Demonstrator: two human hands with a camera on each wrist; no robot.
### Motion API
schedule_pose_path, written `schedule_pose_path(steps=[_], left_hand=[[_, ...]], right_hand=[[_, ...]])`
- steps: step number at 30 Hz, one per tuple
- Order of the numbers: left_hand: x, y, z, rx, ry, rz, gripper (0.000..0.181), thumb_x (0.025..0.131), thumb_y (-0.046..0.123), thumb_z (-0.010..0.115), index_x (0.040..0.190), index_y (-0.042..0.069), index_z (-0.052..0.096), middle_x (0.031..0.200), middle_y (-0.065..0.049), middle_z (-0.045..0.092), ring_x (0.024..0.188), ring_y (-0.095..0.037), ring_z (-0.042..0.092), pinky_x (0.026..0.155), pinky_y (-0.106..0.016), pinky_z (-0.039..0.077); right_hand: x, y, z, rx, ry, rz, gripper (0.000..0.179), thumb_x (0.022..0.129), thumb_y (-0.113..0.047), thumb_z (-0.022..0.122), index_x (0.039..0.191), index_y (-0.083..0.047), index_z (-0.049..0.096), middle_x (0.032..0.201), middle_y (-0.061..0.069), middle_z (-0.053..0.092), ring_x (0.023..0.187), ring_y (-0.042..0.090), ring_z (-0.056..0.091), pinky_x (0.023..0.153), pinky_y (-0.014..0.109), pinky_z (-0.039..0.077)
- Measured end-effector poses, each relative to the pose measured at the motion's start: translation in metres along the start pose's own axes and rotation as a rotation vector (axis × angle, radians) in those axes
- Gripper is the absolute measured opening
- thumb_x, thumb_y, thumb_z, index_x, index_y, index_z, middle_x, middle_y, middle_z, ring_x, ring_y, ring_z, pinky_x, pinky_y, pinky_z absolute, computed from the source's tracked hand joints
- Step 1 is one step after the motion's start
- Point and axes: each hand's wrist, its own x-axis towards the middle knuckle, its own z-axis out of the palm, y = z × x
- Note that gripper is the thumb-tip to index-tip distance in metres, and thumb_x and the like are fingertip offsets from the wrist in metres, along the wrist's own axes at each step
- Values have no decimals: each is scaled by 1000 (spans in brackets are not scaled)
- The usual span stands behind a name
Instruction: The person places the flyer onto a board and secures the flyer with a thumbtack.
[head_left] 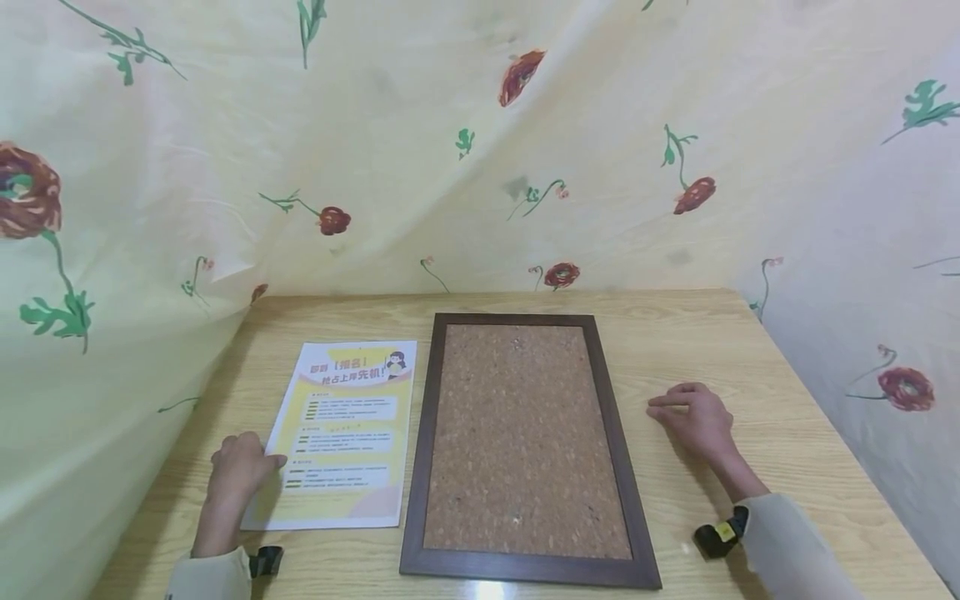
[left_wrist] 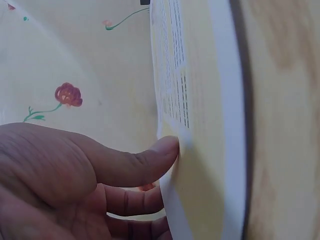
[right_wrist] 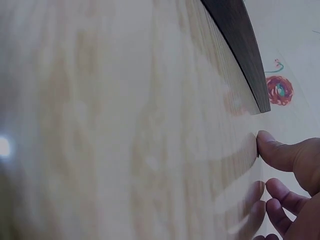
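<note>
A printed poster (head_left: pixel 341 442), yellow and white with a small cartoon figure at its top, lies on the left of the table. My left hand (head_left: pixel 238 475) holds its left edge; in the left wrist view the thumb (left_wrist: pixel 167 146) presses on the printed face and the other fingers meet the edge, their tips hidden. Right of the poster lies a cork board (head_left: pixel 528 442) in a dark brown frame (head_left: pixel 525 567). To the right of that frame, my right hand (head_left: pixel 693 419) rests at the wooden tabletop with loosely bent fingers (right_wrist: pixel 272 150), holding nothing.
The light wood table (head_left: pixel 787 467) carries the poster and the framed board side by side, a narrow gap between them. A flower-patterned cloth (head_left: pixel 420 167) hangs behind and on both sides. Dark wrist straps (head_left: pixel 718 537) sit near both sleeves.
</note>
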Motion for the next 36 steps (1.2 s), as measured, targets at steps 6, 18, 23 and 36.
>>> schedule_pose_path(steps=[6,18,23,36], left_hand=[[1,1,0,-27,-12,-26,26,88,7,67,84,-18,58,71,-17,50,62,-26,48,53,-30,40],[0,1,0,-90,-18,-42,23,90,4,63,90,-18,57,78,-22,55,70,-30,51,58,-34,43],[-2,0,-1,-134,-9,-46,18,92,4,62,85,-12,55,78,-20,56,69,-28,51,58,-32,41],[-6,-4,-5,-176,42,12,17,94,5,58,82,-2,48,71,-10,48,65,-22,47,55,-32,39]], right_hand=[[1,2,1,-1,25,3,12,80,-6,79,89,2,77,107,26,61,106,49,53,79,67,32],[-2,-1,-5,71,-29,67,16,88,-14,76,93,1,75,114,26,66,109,45,60,92,61,44],[-3,-5,-10,76,-55,133,19,89,-20,75,97,-2,76,104,19,72,100,39,67,84,49,52],[-2,-5,-16,63,-31,117,17,89,-15,74,96,0,77,95,17,74,89,30,68,61,18,47]])
